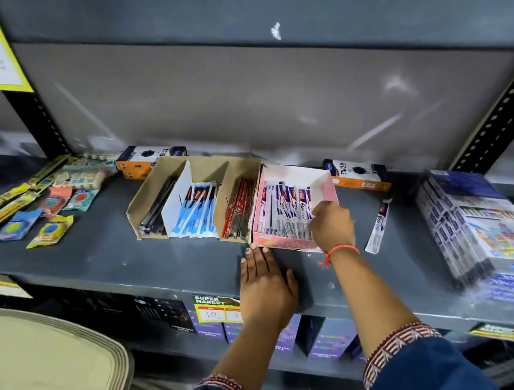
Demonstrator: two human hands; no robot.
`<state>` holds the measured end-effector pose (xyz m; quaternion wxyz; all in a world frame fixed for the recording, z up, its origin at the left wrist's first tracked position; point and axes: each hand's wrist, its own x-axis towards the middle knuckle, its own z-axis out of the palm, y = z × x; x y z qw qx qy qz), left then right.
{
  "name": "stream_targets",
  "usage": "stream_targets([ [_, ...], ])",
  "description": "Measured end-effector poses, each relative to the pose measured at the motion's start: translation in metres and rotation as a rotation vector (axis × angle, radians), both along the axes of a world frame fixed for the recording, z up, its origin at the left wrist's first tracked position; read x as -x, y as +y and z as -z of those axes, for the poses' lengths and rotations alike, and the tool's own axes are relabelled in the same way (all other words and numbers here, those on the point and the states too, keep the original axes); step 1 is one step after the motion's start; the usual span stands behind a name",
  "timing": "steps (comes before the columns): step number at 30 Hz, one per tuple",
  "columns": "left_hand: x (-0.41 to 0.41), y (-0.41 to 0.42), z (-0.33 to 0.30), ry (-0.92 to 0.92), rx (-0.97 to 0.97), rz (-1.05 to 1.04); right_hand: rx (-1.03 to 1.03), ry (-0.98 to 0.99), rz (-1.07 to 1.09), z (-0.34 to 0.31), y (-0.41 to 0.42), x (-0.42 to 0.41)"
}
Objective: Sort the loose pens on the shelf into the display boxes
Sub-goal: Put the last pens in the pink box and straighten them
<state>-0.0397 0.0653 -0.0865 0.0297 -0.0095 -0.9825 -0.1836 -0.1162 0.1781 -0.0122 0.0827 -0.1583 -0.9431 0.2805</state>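
There was a single view, from a wide-angle camera worn on the person's head. It looked forward and down at the grey shelf point(121, 264) from close in front of it and slightly above its surface. The shelf's front edge ran across the lower middle of the frame, the back panel rose behind it, and the underside of the next shelf up filled the top. Straight lines bowed toward the frame's edges.

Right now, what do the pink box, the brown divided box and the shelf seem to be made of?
Pink box: thin printed card, it seems, matte white inside with folded walls. Brown divided box: likely raw cardboard, dull brown, with a frayed front corner and a white card divider. Shelf: probably grey-painted metal, given its faint sheen and the perforated uprights.
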Motion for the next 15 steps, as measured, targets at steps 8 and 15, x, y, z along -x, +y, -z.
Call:
stream_targets([
  [8,0.001,0.001,0.004,0.023,0.015,0.007,0.076,0.096,0.393,0.001,0.062,-0.018],
  [15,0.001,0.0,0.004,0.011,0.035,-0.003,0.2,-0.114,0.406,0.021,0.087,-0.024],
])
